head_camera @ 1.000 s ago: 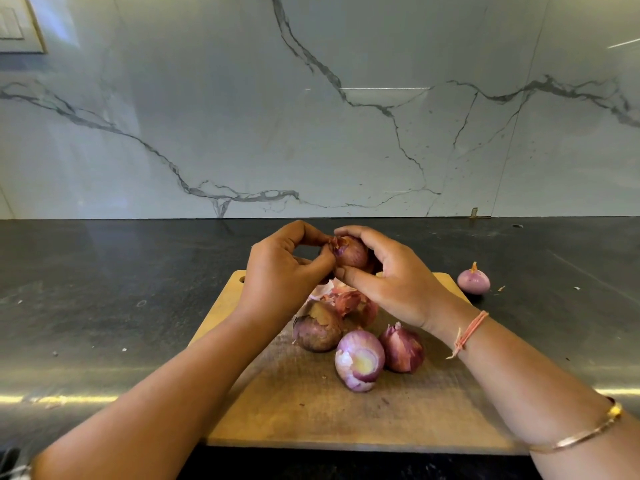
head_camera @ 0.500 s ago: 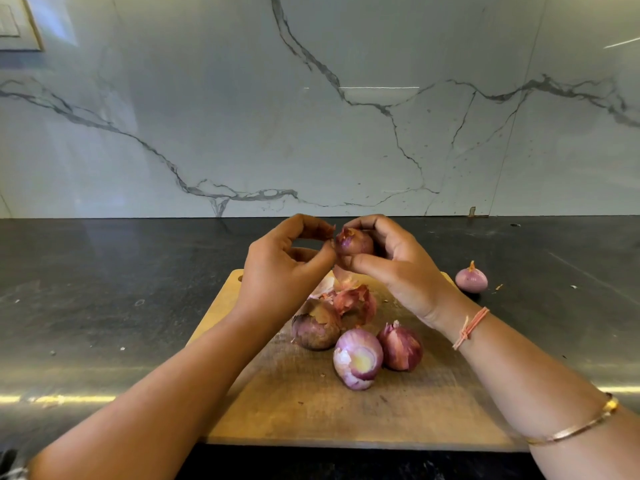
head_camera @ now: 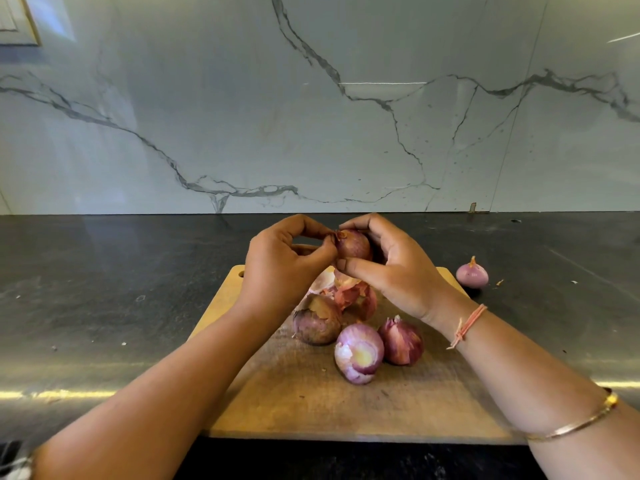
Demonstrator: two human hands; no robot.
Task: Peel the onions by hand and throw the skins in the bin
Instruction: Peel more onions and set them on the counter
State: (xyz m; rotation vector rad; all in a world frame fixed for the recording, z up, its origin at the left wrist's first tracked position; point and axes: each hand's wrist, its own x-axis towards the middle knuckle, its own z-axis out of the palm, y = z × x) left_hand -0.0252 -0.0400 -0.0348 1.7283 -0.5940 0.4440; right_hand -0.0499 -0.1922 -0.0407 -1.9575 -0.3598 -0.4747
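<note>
- The left hand (head_camera: 284,265) pinches the papery tip of the held onion (head_camera: 353,244).
- The right hand (head_camera: 391,261) grips that onion above the cutting board (head_camera: 311,407).
- Below lie loose skins (head_camera: 349,292) and three onions (head_camera: 360,351).
- A peeled onion (head_camera: 471,273) sits on the tabletop (head_camera: 104,289), right.

Three onions (head_camera: 358,353) and a heap of skins (head_camera: 356,296) block the middle of the board (head_camera: 346,410). I can pass over its bare near half. The counter (head_camera: 104,289) on my left is open. On my right, a single onion (head_camera: 471,273) sits near the board's far corner.
</note>
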